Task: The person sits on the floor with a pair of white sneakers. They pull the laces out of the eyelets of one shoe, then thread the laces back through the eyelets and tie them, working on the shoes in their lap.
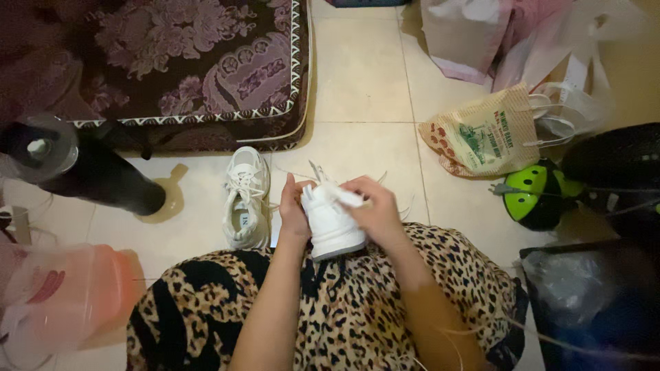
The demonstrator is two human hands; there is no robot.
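My left hand [293, 214] grips the side of a white sneaker [333, 230] that rests on my lap, which is covered in leopard-print cloth [357, 302]. My right hand [375, 206] is closed over the shoe's top and pinches something white there, either a lace or a cloth; I cannot tell which. Thin white laces trail off the shoe onto the floor. The matching white sneaker [245, 197] lies on the tiled floor just left of my left hand, sole down.
A purple patterned mattress [199, 69] lies on the floor ahead. A dark bottle [89, 172] lies at left and a pink translucent container [65, 292] at lower left. Printed and plastic bags [485, 137] sit at upper right, a green and black object [533, 196] at right.
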